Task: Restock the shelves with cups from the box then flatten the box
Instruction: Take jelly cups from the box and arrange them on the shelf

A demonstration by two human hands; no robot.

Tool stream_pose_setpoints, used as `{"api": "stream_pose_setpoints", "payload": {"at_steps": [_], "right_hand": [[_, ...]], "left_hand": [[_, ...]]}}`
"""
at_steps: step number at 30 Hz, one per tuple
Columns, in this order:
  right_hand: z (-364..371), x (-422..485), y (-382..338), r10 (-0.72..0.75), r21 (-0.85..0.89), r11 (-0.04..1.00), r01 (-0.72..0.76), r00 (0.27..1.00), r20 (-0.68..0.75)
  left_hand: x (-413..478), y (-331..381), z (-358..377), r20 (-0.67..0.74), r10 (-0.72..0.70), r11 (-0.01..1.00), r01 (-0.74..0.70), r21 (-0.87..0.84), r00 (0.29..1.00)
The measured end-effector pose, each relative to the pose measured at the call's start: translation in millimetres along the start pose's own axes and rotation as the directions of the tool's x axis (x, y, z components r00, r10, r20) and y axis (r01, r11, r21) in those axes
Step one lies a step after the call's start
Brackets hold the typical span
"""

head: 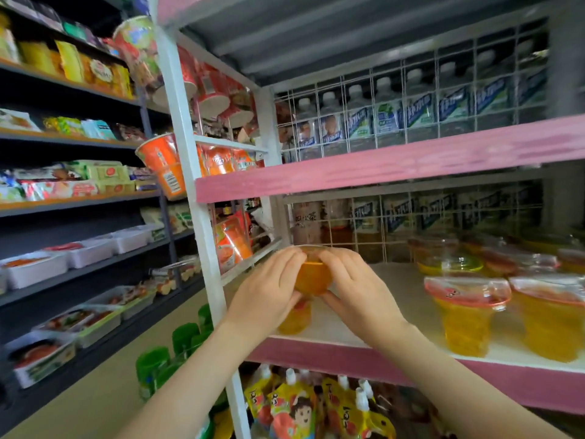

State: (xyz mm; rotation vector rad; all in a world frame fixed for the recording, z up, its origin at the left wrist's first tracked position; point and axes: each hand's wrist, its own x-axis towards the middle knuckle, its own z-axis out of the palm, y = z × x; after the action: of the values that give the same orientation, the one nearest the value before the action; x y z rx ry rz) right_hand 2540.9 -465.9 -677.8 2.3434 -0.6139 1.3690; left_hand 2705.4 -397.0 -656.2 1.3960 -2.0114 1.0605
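scene: a person reaches both bare arms into a store shelf (395,299), a white board with a pink front edge.
left hand (269,286): fingers curled round the left side of an orange cup (313,277), thumb beneath it.
right hand (357,286): fingers wrapped over the cup's right side, thumb under; the fingertips of both hands nearly meet on top.
held cup: upright, clear lid on top, raised above the shelf's front left corner, near the white upright post (202,217).
cup below (296,318): a second orange cup stands on the board at that corner, right under the held one; whether the two touch cannot be told.
shelved cups (468,312): more orange cups with red-printed lids stand in rows along the shelf's right side, from front edge to back.
back of shelf: a wire grid (348,223) with labelled bottles (367,217) behind it.
shelf above: capped bottles (389,112) lined up behind the same kind of grid.
shelf below: spouted drink pouches (291,410) at the front edge.
left aisle: noodle cups (164,166) and packaged snacks (79,64) on dark shelving.
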Motion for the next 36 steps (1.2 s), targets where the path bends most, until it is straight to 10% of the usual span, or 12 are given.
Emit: {"api": "stream_pose_setpoints", "payload": {"at_steps": [19, 36], "right_hand": [[69, 40, 46, 0.063, -0.274, 0.960, -0.055, 0.998, 0.022], [93, 74, 66, 0.327, -0.250, 0.936, -0.246, 0.871, 0.366]], "left_hand": [[49, -48, 60, 0.073, -0.093, 0.986, 0.103, -0.134, 0.993], [88, -74, 105, 0.252, -0.195, 0.969, 0.226, -0.102, 0.948]]}}
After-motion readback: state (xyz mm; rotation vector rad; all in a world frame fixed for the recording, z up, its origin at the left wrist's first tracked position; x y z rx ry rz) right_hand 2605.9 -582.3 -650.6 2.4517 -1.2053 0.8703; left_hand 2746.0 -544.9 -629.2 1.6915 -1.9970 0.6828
